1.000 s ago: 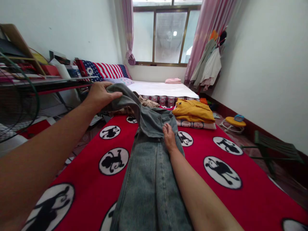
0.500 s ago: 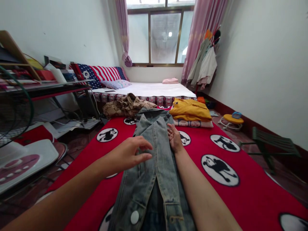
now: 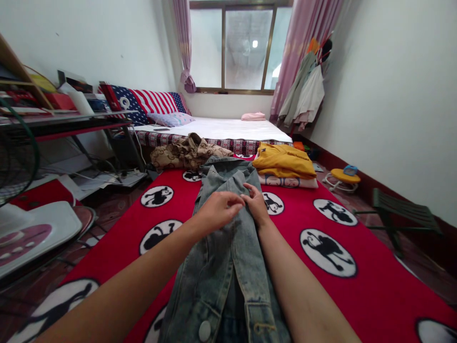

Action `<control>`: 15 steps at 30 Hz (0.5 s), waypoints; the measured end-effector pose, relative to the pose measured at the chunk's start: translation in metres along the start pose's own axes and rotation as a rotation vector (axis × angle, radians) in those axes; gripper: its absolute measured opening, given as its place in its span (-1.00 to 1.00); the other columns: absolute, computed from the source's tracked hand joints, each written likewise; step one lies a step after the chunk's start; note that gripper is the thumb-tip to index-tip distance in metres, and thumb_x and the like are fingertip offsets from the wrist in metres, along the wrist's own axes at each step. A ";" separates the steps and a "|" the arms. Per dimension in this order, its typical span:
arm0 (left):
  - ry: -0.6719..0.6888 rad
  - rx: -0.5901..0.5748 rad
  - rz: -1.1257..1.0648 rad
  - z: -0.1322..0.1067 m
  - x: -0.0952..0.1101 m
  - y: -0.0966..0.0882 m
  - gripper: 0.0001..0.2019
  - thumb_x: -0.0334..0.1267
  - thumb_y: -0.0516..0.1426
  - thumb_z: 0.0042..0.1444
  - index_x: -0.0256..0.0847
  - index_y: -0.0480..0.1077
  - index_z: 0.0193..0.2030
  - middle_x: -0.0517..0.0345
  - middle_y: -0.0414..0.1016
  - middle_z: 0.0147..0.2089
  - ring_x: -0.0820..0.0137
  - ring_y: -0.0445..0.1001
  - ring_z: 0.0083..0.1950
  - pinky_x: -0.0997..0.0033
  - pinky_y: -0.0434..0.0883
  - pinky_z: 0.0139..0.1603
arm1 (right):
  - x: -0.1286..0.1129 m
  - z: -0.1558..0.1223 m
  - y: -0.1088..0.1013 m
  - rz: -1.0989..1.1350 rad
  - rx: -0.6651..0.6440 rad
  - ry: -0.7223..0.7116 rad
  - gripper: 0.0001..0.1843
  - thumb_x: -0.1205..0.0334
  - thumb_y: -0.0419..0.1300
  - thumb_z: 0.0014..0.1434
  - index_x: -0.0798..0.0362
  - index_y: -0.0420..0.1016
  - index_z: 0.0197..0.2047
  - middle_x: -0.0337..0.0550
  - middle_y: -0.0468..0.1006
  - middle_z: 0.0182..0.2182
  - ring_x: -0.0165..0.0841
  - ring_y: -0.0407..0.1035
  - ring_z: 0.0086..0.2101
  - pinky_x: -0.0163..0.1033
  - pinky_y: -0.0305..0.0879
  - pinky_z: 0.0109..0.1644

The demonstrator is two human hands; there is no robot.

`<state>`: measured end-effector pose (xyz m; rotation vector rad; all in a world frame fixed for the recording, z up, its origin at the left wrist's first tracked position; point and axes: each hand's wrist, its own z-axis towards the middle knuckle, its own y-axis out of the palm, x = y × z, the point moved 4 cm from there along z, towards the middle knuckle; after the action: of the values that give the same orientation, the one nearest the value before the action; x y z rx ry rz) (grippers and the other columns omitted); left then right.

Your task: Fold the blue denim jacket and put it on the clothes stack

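Stretching from the bottom of the view toward 12 o'clock, a denim jacket (image 3: pixel 214 259) is laid flat along a red rug (image 3: pixel 117 233), collar farthest. Its chest is touched by the left hand (image 3: pixel 217 212) and the right hand (image 3: pixel 256 205), the right lying nearer the collar. Fingers (image 3: pixel 250 191) are loosely curled, tips almost meeting, clamped on nothing. A yellow garment (image 3: pixel 283 161) is seen at 1 o'clock, a patterned bundle (image 3: pixel 189 153) at 11 o'clock, neither in the way.

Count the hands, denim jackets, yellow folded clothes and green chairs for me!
Hands: 2 (left hand, right hand)
Denim jackets: 1 (denim jacket)
Yellow folded clothes: 1 (yellow folded garment)
Green chairs: 1 (green folding chair)
Total: 5
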<state>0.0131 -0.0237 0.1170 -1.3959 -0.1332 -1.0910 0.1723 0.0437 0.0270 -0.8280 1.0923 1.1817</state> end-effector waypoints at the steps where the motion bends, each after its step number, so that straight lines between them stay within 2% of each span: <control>1: -0.014 0.179 0.055 0.015 -0.008 0.000 -0.76 -0.38 0.11 0.14 -0.23 0.54 -0.09 0.08 0.58 -0.09 0.33 0.52 -0.07 0.42 0.41 0.00 | 0.000 0.000 0.000 -0.003 0.001 0.001 -0.43 0.26 0.24 -0.17 0.07 0.46 0.00 -0.11 0.59 -0.16 -0.26 0.46 -0.19 -0.13 0.37 -0.02; 3: -0.091 0.417 0.140 0.037 -0.028 0.007 -0.67 -0.44 0.08 0.16 -0.25 0.48 0.04 -0.02 0.50 0.06 0.29 0.45 0.10 0.36 0.33 0.18 | 0.001 0.001 0.000 0.007 -0.010 0.029 -0.41 0.28 0.20 -0.19 0.05 0.45 0.01 -0.17 0.60 -0.27 -0.29 0.44 -0.32 -0.19 0.38 -0.19; 5: -0.175 0.493 0.177 0.049 -0.049 0.021 -0.64 -0.46 0.03 0.18 -0.32 0.43 0.11 -0.13 0.45 0.10 0.24 0.41 0.16 0.28 0.31 0.23 | 0.001 0.000 0.000 0.024 -0.017 0.057 -0.40 0.29 0.14 -0.21 0.04 0.44 0.01 -0.27 0.54 -0.44 -0.36 0.34 -0.48 -0.27 0.29 -0.39; 7: -0.207 0.486 0.181 0.052 -0.063 0.035 -0.61 -0.44 0.02 0.20 -0.36 0.38 0.16 -0.20 0.43 0.12 0.16 0.39 0.17 0.18 0.31 0.22 | 0.000 -0.002 0.000 0.023 -0.006 0.054 -0.43 0.28 0.10 -0.22 0.04 0.46 -0.05 -0.33 0.47 -0.54 -0.41 0.24 -0.57 -0.32 0.17 -0.49; 9: -0.200 0.469 0.200 0.049 -0.069 0.045 -0.59 -0.38 0.05 0.22 -0.34 0.34 0.21 -0.19 0.41 0.15 0.13 0.37 0.19 0.13 0.29 0.23 | -0.001 -0.003 -0.002 -0.029 0.059 0.032 -0.52 0.25 0.08 -0.21 0.05 0.48 -0.14 -0.33 0.44 -0.56 -0.42 0.22 -0.58 -0.33 0.15 -0.50; 12: -0.184 0.426 0.281 0.044 -0.069 0.052 -0.56 -0.29 0.07 0.25 -0.25 0.30 0.26 -0.15 0.37 0.19 0.15 0.34 0.20 0.14 0.28 0.22 | -0.003 0.004 -0.005 -0.147 0.216 0.006 -0.61 0.16 0.08 -0.12 0.08 0.48 -0.20 -0.22 0.51 -0.48 -0.36 0.35 -0.48 -0.29 0.27 -0.40; 15: -0.167 0.394 0.377 0.041 -0.066 0.054 -0.56 -0.19 0.12 0.23 -0.13 0.33 0.25 -0.10 0.34 0.21 0.13 0.31 0.21 0.12 0.27 0.20 | -0.007 0.029 -0.006 -0.233 0.314 -0.003 -0.62 0.07 0.08 0.00 0.12 0.45 -0.17 -0.06 0.57 -0.31 -0.26 0.44 -0.31 -0.21 0.34 -0.20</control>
<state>0.0349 0.0345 0.0455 -1.0967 -0.1857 -0.5962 0.1843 0.0674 0.0420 -0.6865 1.1114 0.7923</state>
